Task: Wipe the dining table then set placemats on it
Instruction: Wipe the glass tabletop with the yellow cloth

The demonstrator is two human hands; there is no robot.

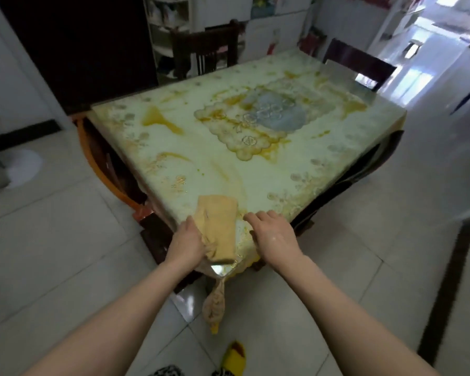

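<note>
The person stands at the near corner of the surface (255, 169), which points toward six o'clock in the head view, and both hands work right at that corner, probably because it is the closest reach and a natural place to start or end a wiping pass. The left hand (186, 241) grips the near left edge of a folded cloth (219, 229), fingers curled round the bunched end so the flat length can be dragged across the top. The cloth lies on the glass-like top with its long side running toward twelve o'clock, just inside the corner, its near end almost at the edge. The right hand (273, 234), at about three o'clock from the cloth and just beside it, rests on the surface with fingers bent loosely downward and holds nothing; it looks placed to steady the body or the covering while the other hand wipes. The cloth is a dull orange-yellow, soft, folded into a thick rectangle, creased and gathered where it is held. The surface is a pale floral tablecloth with yellow streaks and a scalloped blue-grey centre panel, under a shiny clear layer. No placemats are in sight, so the wiping step seems to be the one in hand. Dark chairs (205, 50) stand at the far side, toward twelve o'clock.
</note>
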